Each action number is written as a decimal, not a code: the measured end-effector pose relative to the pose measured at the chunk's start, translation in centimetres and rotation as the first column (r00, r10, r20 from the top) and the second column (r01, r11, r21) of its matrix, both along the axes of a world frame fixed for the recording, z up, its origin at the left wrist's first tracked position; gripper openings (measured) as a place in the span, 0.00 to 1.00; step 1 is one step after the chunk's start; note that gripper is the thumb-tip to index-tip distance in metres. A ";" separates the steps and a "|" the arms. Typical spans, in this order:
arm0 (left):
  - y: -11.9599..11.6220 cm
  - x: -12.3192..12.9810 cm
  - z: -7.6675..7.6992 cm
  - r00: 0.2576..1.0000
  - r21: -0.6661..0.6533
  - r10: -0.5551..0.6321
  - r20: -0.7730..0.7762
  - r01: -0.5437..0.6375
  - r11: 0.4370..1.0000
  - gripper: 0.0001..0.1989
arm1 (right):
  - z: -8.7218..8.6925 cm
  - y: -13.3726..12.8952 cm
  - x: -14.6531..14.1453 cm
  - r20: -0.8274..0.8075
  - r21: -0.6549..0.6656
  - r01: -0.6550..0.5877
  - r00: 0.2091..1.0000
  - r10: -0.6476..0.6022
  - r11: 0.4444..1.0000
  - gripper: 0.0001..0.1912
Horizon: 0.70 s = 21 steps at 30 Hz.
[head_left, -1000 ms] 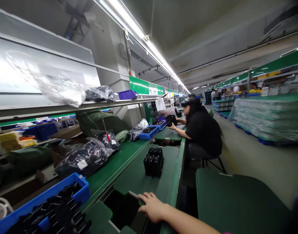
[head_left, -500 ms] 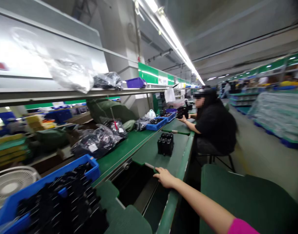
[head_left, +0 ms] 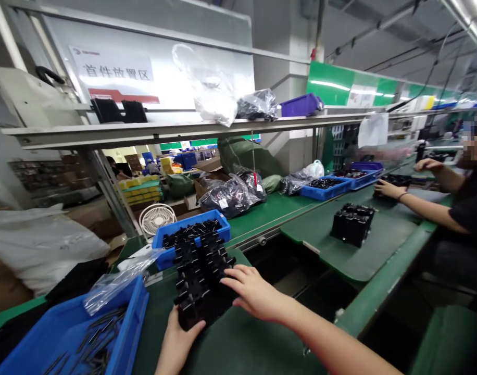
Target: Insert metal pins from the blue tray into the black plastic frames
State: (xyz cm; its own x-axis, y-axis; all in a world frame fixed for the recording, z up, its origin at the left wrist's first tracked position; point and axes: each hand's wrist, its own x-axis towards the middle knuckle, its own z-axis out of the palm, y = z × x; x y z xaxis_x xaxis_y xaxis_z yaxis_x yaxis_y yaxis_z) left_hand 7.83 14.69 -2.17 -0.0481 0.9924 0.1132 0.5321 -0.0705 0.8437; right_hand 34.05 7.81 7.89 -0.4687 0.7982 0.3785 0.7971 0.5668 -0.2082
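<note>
A stack of black moulded plastic parts (head_left: 199,284) stands on the green workbench (head_left: 238,349) right in front of me. My left hand (head_left: 179,338) grips its near lower end, with the fingers curled round the corner. My right hand (head_left: 254,292) lies against its right side, fingers spread over the black pieces. Behind the stack, a blue bin (head_left: 191,227) holds more black parts. A second black stack (head_left: 352,225) stands farther right on a green board.
A blue bin (head_left: 121,325) of thin dark rods sits at lower left under a clear plastic bag (head_left: 119,281). A co-worker's hands (head_left: 394,188) work at black parts on the right. Blue trays (head_left: 326,187) and bagged parts (head_left: 226,197) line the bench behind, below a long shelf (head_left: 152,127).
The view has swung left and down. My left hand has come into view, and both hands now hold the black stack. My right hand was earlier resting at the bench edge.
</note>
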 end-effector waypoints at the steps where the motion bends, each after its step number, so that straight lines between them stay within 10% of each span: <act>1: 0.0 -0.1 -0.1 1.000 0.005 -0.007 -0.001 0.007 1.000 0.46 | 0.4 1.0 -1.1 0.064 0.052 0.001 0.998 -0.004 0.999 0.30; 9: 1.0 -0.4 -1.9 0.993 0.043 -0.117 -0.001 0.117 0.992 0.40 | 1.5 5.3 -2.6 0.403 0.171 -0.050 0.915 -0.023 0.984 0.14; 21: -1.9 2.3 -4.0 0.882 0.068 -0.469 -0.045 0.471 0.880 0.44 | 3.3 1.4 5.1 0.313 -0.033 0.071 0.948 -0.057 0.997 0.15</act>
State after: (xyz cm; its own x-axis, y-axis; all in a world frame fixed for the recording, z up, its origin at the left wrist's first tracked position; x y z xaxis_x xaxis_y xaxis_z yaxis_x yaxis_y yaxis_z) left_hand 10.10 12.82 -6.14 0.4256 0.8863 0.1825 0.4425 -0.3798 0.8124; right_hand 39.18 9.19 11.18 -0.5051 0.8427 0.1864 0.8605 0.5083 0.0336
